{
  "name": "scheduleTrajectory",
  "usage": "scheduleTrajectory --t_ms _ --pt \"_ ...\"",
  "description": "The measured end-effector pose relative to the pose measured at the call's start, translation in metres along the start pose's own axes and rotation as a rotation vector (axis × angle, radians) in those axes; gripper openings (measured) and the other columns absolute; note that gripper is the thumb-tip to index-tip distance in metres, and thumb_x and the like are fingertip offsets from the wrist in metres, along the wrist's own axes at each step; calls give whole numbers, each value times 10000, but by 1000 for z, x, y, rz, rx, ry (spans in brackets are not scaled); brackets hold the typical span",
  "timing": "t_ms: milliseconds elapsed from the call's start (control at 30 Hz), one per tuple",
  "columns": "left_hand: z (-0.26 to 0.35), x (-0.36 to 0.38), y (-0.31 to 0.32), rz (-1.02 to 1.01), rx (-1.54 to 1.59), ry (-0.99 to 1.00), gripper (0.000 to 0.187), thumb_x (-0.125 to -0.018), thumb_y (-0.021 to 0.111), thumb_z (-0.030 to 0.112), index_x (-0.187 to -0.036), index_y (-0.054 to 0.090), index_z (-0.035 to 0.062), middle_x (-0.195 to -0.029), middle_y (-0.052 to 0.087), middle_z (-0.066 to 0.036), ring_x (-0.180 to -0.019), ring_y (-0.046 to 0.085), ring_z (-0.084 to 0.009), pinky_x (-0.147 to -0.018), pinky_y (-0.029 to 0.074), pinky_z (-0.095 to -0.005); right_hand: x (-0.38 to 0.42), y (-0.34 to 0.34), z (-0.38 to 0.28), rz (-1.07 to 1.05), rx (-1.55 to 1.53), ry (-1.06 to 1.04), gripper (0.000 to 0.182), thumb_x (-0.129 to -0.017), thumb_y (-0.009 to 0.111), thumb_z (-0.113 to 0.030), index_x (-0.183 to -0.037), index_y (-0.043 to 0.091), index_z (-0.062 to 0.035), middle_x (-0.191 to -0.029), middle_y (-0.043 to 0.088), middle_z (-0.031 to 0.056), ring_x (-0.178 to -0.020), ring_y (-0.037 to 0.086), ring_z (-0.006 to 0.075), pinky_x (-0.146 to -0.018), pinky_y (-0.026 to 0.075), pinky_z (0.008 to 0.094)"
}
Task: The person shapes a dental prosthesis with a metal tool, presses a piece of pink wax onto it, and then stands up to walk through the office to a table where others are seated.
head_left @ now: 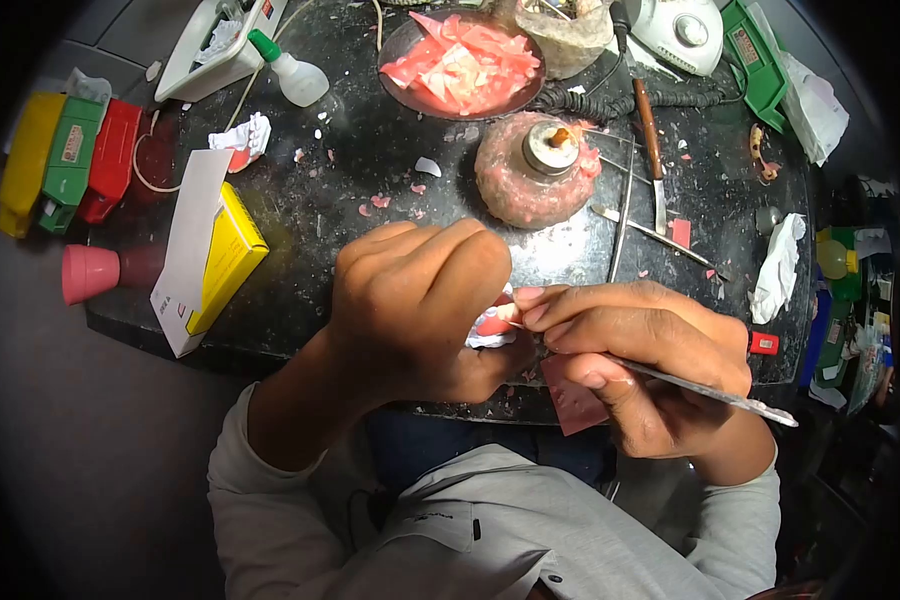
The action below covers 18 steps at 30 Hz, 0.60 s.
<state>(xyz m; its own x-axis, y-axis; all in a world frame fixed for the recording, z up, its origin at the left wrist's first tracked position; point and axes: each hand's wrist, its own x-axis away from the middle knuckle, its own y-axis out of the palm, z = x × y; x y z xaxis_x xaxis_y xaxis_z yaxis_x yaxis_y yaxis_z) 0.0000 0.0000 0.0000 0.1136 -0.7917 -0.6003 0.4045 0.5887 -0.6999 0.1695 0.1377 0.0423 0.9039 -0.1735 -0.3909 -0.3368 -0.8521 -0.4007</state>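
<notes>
My left hand [420, 315] is closed around a dental cast [490, 340] of white plaster with pink wax and teeth on it; the fingers hide most of it. In my right hand [650, 350] is a slim metal wax carver [715, 392], pinched between thumb and fingers. Its working tip meets the cast at the teeth, and the flat far end sticks out to the right past the palm. Below the right fingers, a pink wax sheet [573, 405] lies at the table's front edge.
A wax-coated spirit burner [535, 175] stands ahead of my hands. Behind it is a bowl [410, 100] of pink wax scraps. A wooden-handled knife [648, 130] and metal tools lie to the right. Leftward are a yellow box [232, 255], a pink cup [90, 274] and a dropper bottle [298, 80].
</notes>
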Motion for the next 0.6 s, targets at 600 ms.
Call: scheduleTrajectory --t_ms 600 --pt "0 -2 4 121 242 -25 472 -633 904 107 -722 442 72 -635 405 -37 -493 427 -165 -442 339 -280 6 -10 10 296 -341 32 398 -1011 619 -366 -1046 493 9 -932 633 209 -879 692 291 -801 634 533"
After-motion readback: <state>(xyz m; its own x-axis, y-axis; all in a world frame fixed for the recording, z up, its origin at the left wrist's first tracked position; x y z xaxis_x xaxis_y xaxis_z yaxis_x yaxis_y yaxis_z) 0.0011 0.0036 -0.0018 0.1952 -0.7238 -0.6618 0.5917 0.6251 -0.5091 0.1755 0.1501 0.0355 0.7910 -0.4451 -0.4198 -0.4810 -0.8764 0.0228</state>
